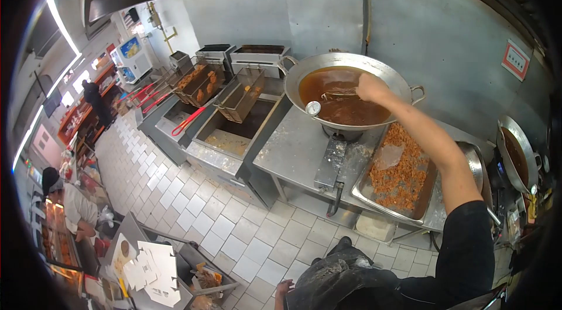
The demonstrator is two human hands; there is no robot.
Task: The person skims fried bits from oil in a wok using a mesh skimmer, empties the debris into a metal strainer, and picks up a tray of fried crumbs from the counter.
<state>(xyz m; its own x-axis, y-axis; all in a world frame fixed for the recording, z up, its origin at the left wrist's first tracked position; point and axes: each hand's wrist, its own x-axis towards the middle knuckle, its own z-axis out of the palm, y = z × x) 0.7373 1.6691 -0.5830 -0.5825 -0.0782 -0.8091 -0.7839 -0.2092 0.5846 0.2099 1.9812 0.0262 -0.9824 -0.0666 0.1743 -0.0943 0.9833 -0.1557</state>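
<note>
A wide two-handled metal pan full of brown sauce stands on a burner. Over the sauce, my right hand is closed around what looks like a metal whisk, its wire end dipping into the liquid. A round dial thermometer sits at the pan's near left rim. Low in the view, my left hand hangs beside my dark apron, partly cut off; its fingers look loosely apart and hold nothing I can see.
Right of the burner lies a metal tray of orange-brown crumbly food. Fryers with baskets stand to the left. Another pan of sauce is at far right. A co-worker stands at lower left near cardboard.
</note>
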